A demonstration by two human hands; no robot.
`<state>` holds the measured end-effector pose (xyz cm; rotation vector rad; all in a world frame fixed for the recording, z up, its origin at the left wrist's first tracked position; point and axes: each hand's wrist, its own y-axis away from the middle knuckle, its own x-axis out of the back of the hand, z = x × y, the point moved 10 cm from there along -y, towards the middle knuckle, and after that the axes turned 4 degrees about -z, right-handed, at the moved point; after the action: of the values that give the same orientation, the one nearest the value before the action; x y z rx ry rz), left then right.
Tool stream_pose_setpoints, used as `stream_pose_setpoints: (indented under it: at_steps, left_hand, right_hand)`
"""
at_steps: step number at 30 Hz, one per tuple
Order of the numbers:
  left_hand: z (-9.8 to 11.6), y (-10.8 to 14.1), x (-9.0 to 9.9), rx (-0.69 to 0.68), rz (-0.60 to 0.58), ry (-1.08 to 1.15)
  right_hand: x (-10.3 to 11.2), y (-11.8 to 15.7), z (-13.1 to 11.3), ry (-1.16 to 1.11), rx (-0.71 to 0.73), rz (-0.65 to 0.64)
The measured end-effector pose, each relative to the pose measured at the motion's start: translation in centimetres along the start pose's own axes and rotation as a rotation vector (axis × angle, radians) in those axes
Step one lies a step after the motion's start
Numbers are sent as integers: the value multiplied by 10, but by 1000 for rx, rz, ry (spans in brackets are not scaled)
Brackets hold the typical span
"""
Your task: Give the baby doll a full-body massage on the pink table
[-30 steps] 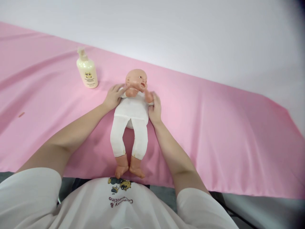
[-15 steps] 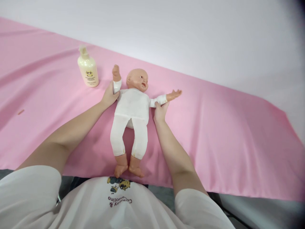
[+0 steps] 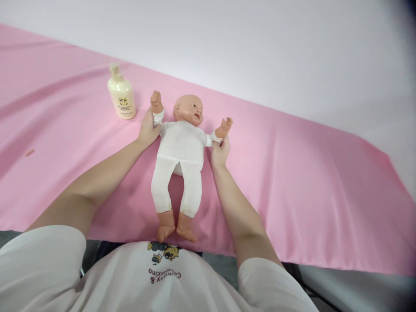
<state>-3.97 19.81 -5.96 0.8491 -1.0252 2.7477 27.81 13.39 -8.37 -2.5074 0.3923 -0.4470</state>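
Note:
A baby doll with a white cloth body lies on its back on the pink cloth, its head at the far side and its feet toward me. My left hand is closed around the doll's arm on the left, just below its raised fist. On the other side, my right hand grips the doll's other arm at the white sleeve. Both of the doll's forearms point upward and outward. Some of my fingers are hidden behind the doll's arms.
A pale yellow pump bottle stands to the left of the doll's head. Farther left lies a small orange-brown strip. The pink cloth covers the table, wrinkled in places, with a white wall behind it.
The doll's arm in my right hand has bent inward and up, its hand now nearer the head. The arm in my left hand has shifted very slightly outward.

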Motion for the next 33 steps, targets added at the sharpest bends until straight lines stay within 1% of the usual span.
stream_pose_setpoints:
  at_steps: [2, 6, 8, 10, 12, 15, 17, 20, 22, 24, 26, 30, 32, 33]
  left_hand:
    - [9, 0, -3, -33, -29, -47]
    - [21, 2, -28, -85, -225, -174]
    - [24, 2, -33, -85, -258, -209]
    - [26, 2, -33, -75, -258, -209]
    - [26, 2, -30, -54, -239, -171]
    - [21, 2, -20, -15, -166, -64]
    - [10, 2, -12, 13, -86, 4]
    - [-17, 3, -3, 96, 35, 96]
    - [-32, 3, -2, 143, 83, 135]
    - [-36, 3, -1, 142, 99, 130]
    - [-27, 1, 0, 100, 88, 102]
    - [4, 0, 1, -12, 32, 24]
    - [14, 0, -2, -42, -11, -24]
    - [17, 0, -5, -55, -39, -47]
  right_hand:
    - [-7, 1, -10, 76, 31, -62]
    - [-23, 3, -22, 225, 95, -207]
    - [-26, 4, -25, 254, 107, -235]
    - [-28, 5, -25, 257, 105, -237]
    - [-27, 6, -23, 221, 86, -221]
    - [-18, 4, -6, 98, -2, -135]
    - [-7, 1, 10, 19, -47, -41]
    - [8, -2, 28, -43, -56, 93]
    - [13, -4, 33, -64, -49, 132]
    - [13, -5, 29, -59, -24, 129]
    - [11, -5, 20, -23, 6, 108]
    - [2, -2, 0, 60, 59, 58]
    - [-3, 0, -8, 90, 93, 24]
    - [-7, 0, -10, 112, 104, -14]
